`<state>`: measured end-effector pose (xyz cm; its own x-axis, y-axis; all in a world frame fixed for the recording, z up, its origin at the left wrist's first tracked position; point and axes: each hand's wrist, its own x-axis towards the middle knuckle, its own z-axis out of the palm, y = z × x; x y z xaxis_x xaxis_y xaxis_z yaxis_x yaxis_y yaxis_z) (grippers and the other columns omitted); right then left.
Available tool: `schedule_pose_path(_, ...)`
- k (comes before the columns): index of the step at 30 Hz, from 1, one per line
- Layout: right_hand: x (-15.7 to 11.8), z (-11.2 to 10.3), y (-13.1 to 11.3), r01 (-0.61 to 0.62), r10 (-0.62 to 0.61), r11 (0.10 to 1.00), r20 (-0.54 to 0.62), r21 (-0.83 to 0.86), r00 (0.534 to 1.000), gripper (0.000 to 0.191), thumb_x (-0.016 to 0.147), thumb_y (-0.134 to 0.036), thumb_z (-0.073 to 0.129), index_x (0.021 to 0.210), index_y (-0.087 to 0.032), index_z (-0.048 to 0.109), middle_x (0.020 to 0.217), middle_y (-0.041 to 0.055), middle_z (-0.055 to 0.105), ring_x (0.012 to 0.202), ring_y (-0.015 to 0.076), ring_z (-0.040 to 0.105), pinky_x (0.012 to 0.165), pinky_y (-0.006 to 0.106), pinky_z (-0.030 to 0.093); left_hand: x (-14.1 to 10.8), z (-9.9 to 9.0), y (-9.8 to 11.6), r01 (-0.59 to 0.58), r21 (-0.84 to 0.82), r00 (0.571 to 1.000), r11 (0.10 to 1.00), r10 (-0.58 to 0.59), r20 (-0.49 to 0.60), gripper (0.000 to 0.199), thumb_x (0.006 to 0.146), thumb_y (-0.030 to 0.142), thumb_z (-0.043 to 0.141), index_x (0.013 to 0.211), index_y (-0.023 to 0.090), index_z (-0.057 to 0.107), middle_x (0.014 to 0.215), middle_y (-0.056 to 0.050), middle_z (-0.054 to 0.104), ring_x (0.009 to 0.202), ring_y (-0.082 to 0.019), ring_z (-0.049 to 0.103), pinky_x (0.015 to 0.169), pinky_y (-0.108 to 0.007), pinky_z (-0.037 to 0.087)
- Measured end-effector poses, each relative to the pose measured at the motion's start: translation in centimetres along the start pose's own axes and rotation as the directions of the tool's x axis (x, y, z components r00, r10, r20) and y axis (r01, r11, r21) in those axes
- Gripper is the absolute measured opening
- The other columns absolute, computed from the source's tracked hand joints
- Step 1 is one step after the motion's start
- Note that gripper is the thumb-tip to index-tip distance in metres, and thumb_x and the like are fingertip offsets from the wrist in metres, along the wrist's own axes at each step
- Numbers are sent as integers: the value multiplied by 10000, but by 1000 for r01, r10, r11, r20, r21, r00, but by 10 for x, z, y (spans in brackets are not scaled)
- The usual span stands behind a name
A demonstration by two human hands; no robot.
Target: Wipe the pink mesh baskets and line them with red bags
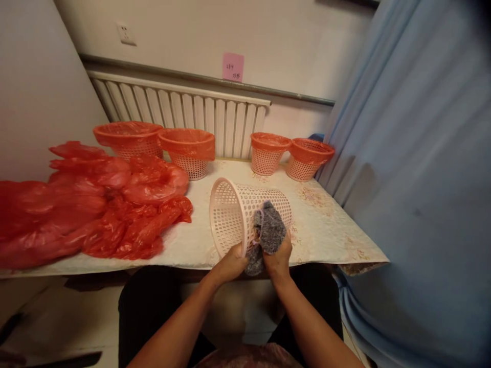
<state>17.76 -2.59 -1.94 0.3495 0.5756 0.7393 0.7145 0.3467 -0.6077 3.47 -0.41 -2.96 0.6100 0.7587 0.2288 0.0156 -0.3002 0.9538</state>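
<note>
A pale pink perforated plastic wastebasket lies on its side near the table's front edge, its open mouth facing left. My left hand is closed on the basket's rim at the lower front. In my right hand is a grey cloth with a light purple edge, pressed against the outside of the basket wall. Part of the cloth hangs down between my two hands. The fingers of my right hand are partly hidden behind the cloth.
Crumpled red plastic bags cover the table's left side. Several wastebaskets lined with red bags stand along the back, before a white radiator. A blue curtain hangs at the right. The table has a floral cover.
</note>
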Motion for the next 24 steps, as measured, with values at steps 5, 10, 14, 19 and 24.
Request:
schedule_pose_path(5, 19, 3, -34, 160, -167, 983, 88, 86, 982, 123, 837, -260, 538, 890, -195, 628, 918, 74, 602, 937, 223, 519, 823, 377, 465, -11, 4, -14, -27, 136, 997, 990, 18, 70, 527, 664, 10, 423, 1128, 153, 628, 1122, -44, 689, 1079, -227, 581, 1031, -397, 410)
schedule_pose_path(10, 54, 9, -26, 235, -232, 972, 197, 5, 953, 73, 792, -218, 537, 787, -197, 607, 852, 62, 599, 881, 221, 514, 805, 360, 450, -19, 5, -25, 13, 203, 998, 979, -25, 60, 479, 657, 22, 400, 1049, 143, 646, 1072, -46, 696, 1072, -226, 578, 1029, -386, 401)
schedule_pose_path(14, 69, 14, -18, 213, -203, 976, 176, -39, 963, 107, 791, -193, 511, 804, -195, 617, 823, 50, 595, 854, 210, 518, 762, 325, 448, -19, 5, -32, 8, 262, 999, 965, -20, 45, 528, 613, 9, 382, 1058, 144, 632, 1097, -57, 681, 1089, -231, 565, 1024, -375, 399)
schedule_pose_path(19, 61, 13, -19, 193, -182, 980, 166, -52, 969, 112, 792, -210, 536, 834, -191, 638, 854, 54, 599, 869, 210, 525, 767, 320, 454, -16, 7, -21, 83, 224, 996, 971, -85, 0, 416, 682, 58, 448, 1056, 133, 613, 990, -44, 678, 935, -219, 593, 912, -356, 467)
schedule_pose_path(24, 55, 9, -23, 180, -172, 983, 171, -36, 970, 95, 791, -237, 561, 826, -191, 636, 875, 58, 599, 871, 210, 527, 786, 322, 458, 2, 9, 13, 50, 20, 990, 999, -47, -135, 513, 758, 97, 486, 1269, 133, 481, 1070, -56, 651, 1012, -199, 578, 977, -345, 435)
